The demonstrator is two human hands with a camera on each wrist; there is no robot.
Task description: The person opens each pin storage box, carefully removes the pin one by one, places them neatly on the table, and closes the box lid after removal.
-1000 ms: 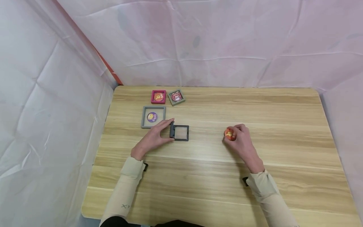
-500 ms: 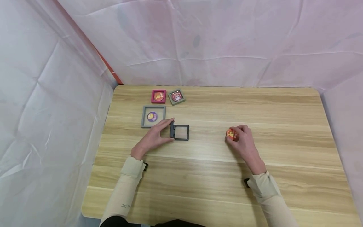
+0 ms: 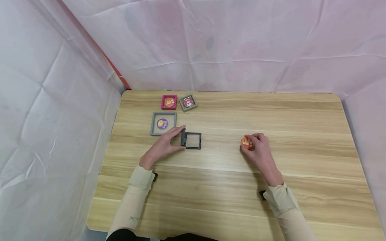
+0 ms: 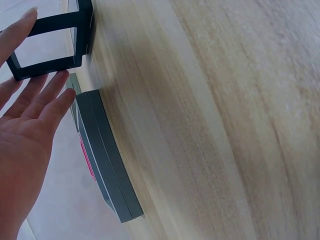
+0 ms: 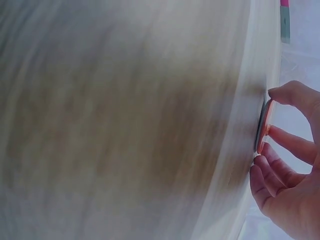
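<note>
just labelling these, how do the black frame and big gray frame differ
The black frame is hinged open, one half raised; the big gray frame lies flat and closed. The black frame shows no badge, while the big gray frame holds a purple badge. The big gray frame is larger than the black frame. Both are squarish with clear windows.

hands [image 4: 27, 135] [image 5: 297, 165]: cropped, wrist views | black frame [image 4: 57, 22]: cropped, left wrist | held badge [image 3: 246, 143]: partly covered

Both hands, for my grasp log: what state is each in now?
Left hand: holding the open black square hinged frame.
Right hand: holding the flat round orange badge.
</note>
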